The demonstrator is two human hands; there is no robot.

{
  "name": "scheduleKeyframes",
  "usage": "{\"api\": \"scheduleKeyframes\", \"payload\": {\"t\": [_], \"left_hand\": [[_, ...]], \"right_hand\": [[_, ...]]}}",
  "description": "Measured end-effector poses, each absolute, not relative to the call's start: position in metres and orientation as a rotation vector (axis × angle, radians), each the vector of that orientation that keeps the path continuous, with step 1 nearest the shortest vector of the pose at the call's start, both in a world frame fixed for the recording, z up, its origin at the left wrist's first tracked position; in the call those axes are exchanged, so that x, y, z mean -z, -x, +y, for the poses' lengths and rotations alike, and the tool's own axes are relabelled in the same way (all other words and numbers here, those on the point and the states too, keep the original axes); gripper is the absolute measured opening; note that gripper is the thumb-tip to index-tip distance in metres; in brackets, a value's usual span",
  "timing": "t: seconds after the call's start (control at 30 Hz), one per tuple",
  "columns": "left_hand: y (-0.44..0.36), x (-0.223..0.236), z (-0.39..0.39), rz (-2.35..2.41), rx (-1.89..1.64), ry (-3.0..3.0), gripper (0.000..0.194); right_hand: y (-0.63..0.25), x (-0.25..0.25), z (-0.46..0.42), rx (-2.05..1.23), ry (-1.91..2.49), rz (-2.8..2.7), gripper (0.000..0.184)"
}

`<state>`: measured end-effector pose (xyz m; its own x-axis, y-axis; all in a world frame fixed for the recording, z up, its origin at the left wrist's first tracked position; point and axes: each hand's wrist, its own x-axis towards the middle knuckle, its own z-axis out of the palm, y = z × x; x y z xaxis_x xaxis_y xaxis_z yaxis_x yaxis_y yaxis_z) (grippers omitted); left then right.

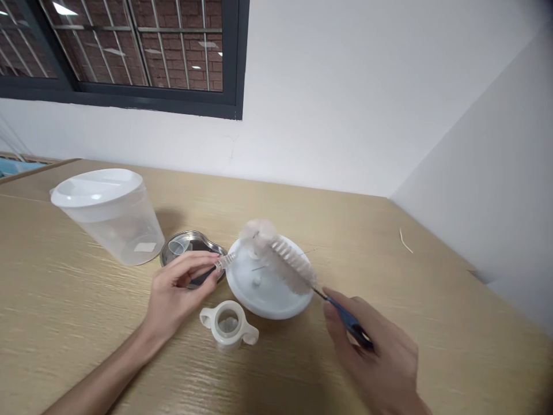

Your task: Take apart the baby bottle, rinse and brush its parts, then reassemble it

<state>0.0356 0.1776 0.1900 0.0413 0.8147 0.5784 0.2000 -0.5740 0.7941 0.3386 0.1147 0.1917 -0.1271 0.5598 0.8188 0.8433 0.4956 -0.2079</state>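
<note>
My right hand [375, 346] is closed around the blue handle of a bottle brush [289, 262]. The brush's white bristles, blurred in places, reach over a white round dish [270, 308]. Between the thumb and fingers of my left hand [184, 282] is a small clear ribbed piece [225, 261], held at the dish's left rim. Thin dark wires or bristles also show over the dish. Just in front stands a small clear cup with a white two-handled ring [228, 323]. Behind my left fingers lies a metal kidney dish [192, 235], partly hidden, with a small clear cup-like part inside.
A translucent plastic pitcher with a white lid [108, 213] stands at the left on the wooden table [358, 242]. Toward the right lies a thin pale strip [405, 241]. White walls rise behind and to the right, with a barred window [142, 46] at the upper left.
</note>
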Motion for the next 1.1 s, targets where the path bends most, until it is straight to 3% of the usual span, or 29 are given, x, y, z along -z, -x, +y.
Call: {"api": "scheduleKeyframes", "payload": {"t": [0.13,0.27,0.63,0.83,1.1], "left_hand": [[-0.038,-0.189,0.178,1.002,-1.571,-1.762,0.027],[-0.044,-0.199,0.177,0.97,-1.569,-1.508,0.022],[-0.037,-0.206,0.178,0.837,-1.34,-1.022,0.031],[-0.04,-0.207,0.178,0.926,-1.369,-1.083,0.034],[-0.047,-0.197,0.175,1.004,-1.565,-1.35,0.021]], "right_hand": [[-0.339,-0.188,0.117,0.325,1.097,-1.931,0.022],[-0.344,-0.187,0.123,0.386,1.186,-1.841,0.016],[-0.343,-0.195,0.118,0.417,1.202,-1.798,0.01],[-0.339,-0.194,0.112,0.434,1.196,-1.785,0.013],[-0.333,-0.192,0.112,0.533,0.999,-1.96,0.026]]}}
